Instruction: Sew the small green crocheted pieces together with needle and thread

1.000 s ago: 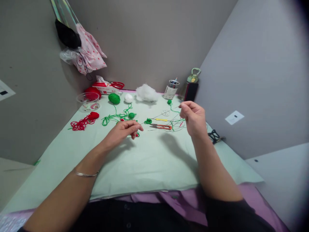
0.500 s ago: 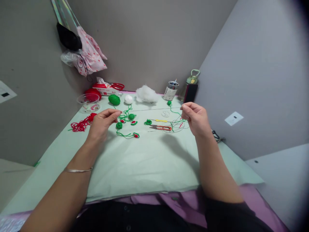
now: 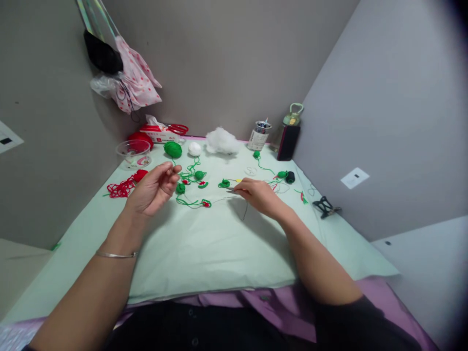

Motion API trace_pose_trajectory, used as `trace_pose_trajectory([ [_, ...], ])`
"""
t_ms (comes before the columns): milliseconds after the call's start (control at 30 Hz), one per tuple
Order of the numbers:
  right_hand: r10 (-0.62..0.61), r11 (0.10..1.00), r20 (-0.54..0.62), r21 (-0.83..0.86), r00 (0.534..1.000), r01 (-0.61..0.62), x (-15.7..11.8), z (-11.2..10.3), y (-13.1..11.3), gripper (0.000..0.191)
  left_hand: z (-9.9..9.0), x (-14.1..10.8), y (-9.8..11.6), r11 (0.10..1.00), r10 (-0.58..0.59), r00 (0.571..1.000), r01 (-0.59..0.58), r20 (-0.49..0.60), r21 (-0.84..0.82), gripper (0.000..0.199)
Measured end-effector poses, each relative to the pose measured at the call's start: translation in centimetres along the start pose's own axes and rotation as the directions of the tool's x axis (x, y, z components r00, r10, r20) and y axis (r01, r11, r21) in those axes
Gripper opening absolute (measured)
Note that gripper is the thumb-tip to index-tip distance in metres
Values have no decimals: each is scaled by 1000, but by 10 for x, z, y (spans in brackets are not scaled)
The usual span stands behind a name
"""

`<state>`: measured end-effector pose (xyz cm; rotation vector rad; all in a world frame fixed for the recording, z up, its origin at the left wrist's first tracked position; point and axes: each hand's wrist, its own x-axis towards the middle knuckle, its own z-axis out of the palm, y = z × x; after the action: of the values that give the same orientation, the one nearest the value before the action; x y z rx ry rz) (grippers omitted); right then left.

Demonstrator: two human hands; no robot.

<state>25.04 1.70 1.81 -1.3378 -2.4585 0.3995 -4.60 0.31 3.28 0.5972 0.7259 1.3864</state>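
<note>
My left hand (image 3: 156,187) hovers over the left part of the table, its fingers curled in toward the thumb. Whatever it pinches, if anything, is too small to see. My right hand (image 3: 261,196) has its fingers closed on the orange-handled thread snips, whose dark blades (image 3: 231,190) point left; the handles are hidden beneath the fingers. A dark thread (image 3: 244,214) hangs under this hand. Just left of the blades lies a green crocheted piece (image 3: 224,184), and behind the fingers shows the yellow handle of a crochet hook (image 3: 239,180). Small red-and-green pieces (image 3: 206,203) lie between the hands.
Green yarn (image 3: 173,149), a white ball (image 3: 194,149) and stuffing (image 3: 222,142) sit at the back. Red yarn (image 3: 122,188) and a clear tub (image 3: 134,155) are at left. At right stand a pen can (image 3: 259,135), phone (image 3: 288,143) and black thread spool (image 3: 290,177).
My right hand has come down and left from its raised position onto the thread snips. The thread stretched between my hands no longer shows. My left hand has turned slightly, its fingers more curled.
</note>
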Motion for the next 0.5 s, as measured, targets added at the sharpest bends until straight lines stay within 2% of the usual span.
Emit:
trace_pose_trajectory([
  [33,8,990,-31,-141,999,-13,3,7,1,26,1,-1,-3,1000,-2,1000,1,31,12,23],
  [100,2,940,24,-342,1000,7,9,18,1,27,3,-2,-10,998,6,996,-12,93,63,24],
  [233,-30,844,167,-523,985,115,16,29,-7,29,8,-4,-25,984,6,991,-30,132,178,30],
  [367,-41,804,236,-569,971,172,21,35,-17,32,11,-6,-36,974,-44,981,0,188,227,32],
  [433,-47,836,196,-529,980,146,22,38,-19,31,12,-7,-39,971,-69,973,15,221,237,32],
  [500,-25,914,93,-401,995,61,21,38,-18,24,13,-9,-41,970,-82,967,22,242,243,31],
])
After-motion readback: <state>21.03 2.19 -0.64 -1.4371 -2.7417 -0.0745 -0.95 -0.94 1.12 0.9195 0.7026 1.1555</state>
